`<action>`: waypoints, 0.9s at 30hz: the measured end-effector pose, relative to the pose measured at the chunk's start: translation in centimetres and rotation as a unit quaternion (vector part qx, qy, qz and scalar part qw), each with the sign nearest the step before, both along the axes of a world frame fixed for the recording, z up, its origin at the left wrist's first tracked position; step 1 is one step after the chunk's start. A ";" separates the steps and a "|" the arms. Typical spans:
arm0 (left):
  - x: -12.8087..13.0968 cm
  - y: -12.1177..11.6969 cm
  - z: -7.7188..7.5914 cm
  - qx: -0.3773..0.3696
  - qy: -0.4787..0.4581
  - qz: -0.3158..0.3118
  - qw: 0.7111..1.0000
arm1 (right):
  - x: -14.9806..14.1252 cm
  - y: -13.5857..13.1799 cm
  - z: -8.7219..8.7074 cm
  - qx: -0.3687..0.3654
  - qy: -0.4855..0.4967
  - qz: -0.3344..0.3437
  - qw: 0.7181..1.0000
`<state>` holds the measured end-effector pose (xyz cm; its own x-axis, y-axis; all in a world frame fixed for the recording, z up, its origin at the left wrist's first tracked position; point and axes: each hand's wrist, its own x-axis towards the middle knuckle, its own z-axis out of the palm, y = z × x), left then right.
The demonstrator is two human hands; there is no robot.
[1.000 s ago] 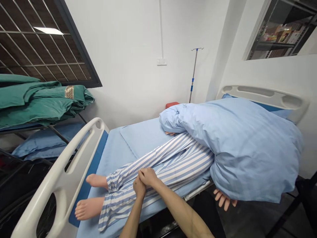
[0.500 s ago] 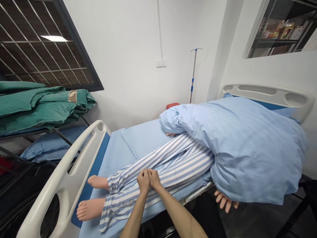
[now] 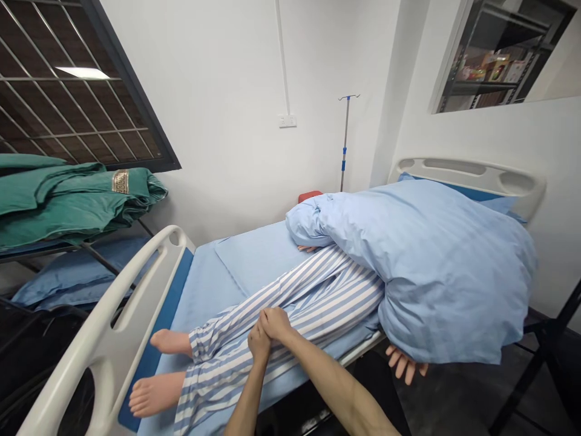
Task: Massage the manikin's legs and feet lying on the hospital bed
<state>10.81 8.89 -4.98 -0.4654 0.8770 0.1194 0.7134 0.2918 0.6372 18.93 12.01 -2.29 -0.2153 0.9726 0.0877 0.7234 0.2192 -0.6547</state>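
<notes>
My left hand point(image 3: 259, 343) and my right hand point(image 3: 275, 323) are closed and pressed together, the right fingers folded over the left ones. No object shows in either. Both appear in front of the blue-and-white striped trousers point(image 3: 342, 297) on a manikin; whether they touch the cloth I cannot tell. Its bare feet point(image 3: 157, 392) point toward the footboard. A light blue quilt point(image 3: 436, 260) lies bunched over the upper body and hides the head. One manikin hand point(image 3: 405, 363) sticks out below the quilt on the near side; fingertips of the other show at its far edge.
The bed has a white footboard point(image 3: 106, 315) at left and a headboard point(image 3: 476, 168) at right. Behind it stand a drip pole point(image 3: 345, 136) and a red object point(image 3: 310, 196). Folded green covers point(image 3: 72, 200) lie on a rack at left. A dark chair frame point(image 3: 544, 357) stands at right.
My right hand has shifted from side by side with the left to resting over it. The view has swung slightly to the right. Bed, quilt and manikin look unchanged.
</notes>
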 end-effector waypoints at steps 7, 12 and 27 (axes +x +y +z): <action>0.4 -0.2 0.1 0.013 -0.151 0.028 0.988 | 0.6 -1.1 -3.0 0.023 0.000 -0.036 0.999; 1.6 0.2 1.7 0.022 -0.179 0.001 0.984 | 0.9 -0.5 -4.1 0.018 0.071 -0.053 0.996; 2.8 0.7 0.3 0.027 -0.127 -0.014 0.991 | 1.9 0.4 -2.5 0.011 0.056 -0.053 0.997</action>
<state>13.58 9.57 -4.73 -0.4617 0.8857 0.0496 0.5361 0.2340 0.8111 20.80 12.37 -4.83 -0.0983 0.9871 0.1261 0.6655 0.1594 -0.7291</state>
